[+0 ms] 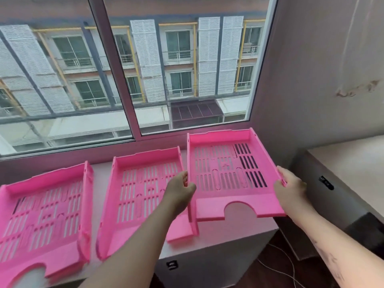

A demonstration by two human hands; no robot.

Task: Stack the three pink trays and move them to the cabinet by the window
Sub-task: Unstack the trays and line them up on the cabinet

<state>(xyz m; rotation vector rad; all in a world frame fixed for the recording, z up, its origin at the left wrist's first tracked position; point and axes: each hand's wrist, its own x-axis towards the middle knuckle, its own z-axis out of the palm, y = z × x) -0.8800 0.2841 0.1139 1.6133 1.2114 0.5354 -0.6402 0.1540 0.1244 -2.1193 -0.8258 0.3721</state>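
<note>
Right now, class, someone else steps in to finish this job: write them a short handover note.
Left hand: grip on the right tray's left edge.
Right hand: grip on its right edge.
That tray is held tilted, overhanging the cabinet edge.
Middle tray and left tray lie flat on the cabinet, side by side.
Done: nothing stacked.
Left: stack all three.

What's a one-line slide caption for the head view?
Both hands, left hand and right hand, grip the rightmost pink tray beside two more pink trays on a white cabinet below the window.
</note>
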